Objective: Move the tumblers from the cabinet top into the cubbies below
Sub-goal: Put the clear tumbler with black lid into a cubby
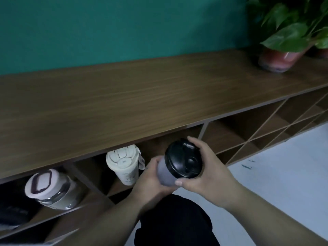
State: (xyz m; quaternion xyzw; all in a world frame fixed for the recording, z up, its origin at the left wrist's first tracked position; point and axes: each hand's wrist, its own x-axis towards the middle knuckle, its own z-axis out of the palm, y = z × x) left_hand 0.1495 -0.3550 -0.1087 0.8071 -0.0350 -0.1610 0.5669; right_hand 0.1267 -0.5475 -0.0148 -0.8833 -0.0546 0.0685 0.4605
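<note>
Cabinet front [177,128]: grey tumbler [164,174] in both hands

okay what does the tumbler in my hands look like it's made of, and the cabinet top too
The tumbler has a matte grey body, possibly coated metal or plastic; blur leaves that open. Its black lid shines softly with moulded shapes, so likely plastic. The cabinet top shows brown streaked grain with a smooth satin finish: wood or wood-look laminate.
</note>
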